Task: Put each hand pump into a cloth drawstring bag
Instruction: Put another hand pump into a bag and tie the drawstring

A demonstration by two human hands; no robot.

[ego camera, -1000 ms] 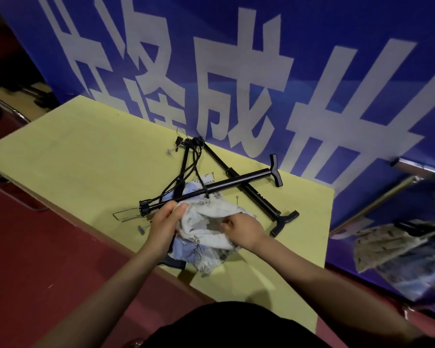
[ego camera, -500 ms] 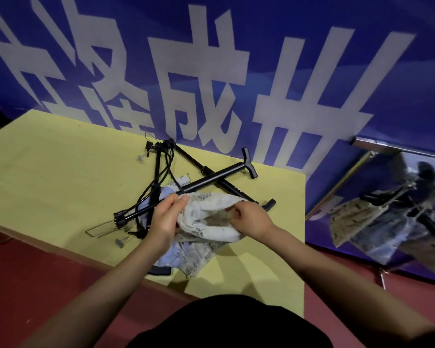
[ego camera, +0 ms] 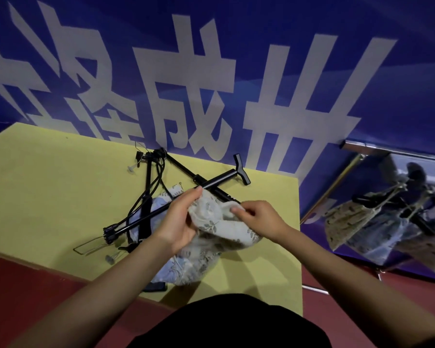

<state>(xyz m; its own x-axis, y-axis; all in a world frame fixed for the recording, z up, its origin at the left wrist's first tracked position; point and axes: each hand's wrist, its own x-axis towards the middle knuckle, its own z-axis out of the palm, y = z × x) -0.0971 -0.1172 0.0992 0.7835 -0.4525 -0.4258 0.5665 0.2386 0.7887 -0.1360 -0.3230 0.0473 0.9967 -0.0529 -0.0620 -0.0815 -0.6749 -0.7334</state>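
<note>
Looking down, we see both hands holding a cream cloth bag (ego camera: 217,223) above the yellow tabletop (ego camera: 48,187): the left hand (ego camera: 177,222) grips its left edge, and the right hand (ego camera: 258,218) pinches its right edge. More bags (ego camera: 183,266) lie under it, partly hidden. Black hand pumps (ego camera: 211,183) lie crossed just beyond; how many, we cannot tell. A blue banner (ego camera: 261,59) with white characters stands behind, and the floor (ego camera: 23,297) is red.

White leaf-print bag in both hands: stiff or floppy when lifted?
Probably floppy: the white bag sags and folds between the left hand and right hand. Likely light, since a pinch holds it. The mouth probably won't stay open unheld.
</note>
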